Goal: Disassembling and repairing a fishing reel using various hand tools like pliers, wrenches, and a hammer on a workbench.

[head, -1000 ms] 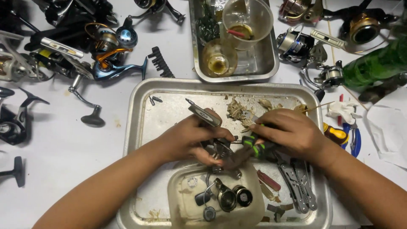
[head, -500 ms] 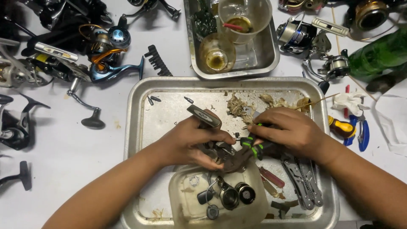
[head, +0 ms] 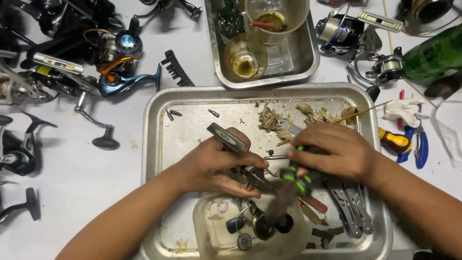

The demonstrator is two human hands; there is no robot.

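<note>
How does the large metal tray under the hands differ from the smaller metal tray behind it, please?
The large tray is wide and shallow; the small tray looks narrower and deeper. The large tray carries loose debris, a multi-tool and a plastic tub of parts; the small tray holds two clear cups. Both hands work over the large tray, none over the small tray. Both are bare metal.

Two metal trays (head: 159,144) sit on the bench, and two hands (head: 216,161) work over the nearer one. One green bottle (head: 433,55) lies at the right.

Light: bright, even, from overhead; shadows: soft, short
Glare: dull sheen on steel tray (head: 159,144) rim at 9 o'clock
Blur: brush (head: 288,185) smeared at 6 o'clock; the rest sharp
</note>
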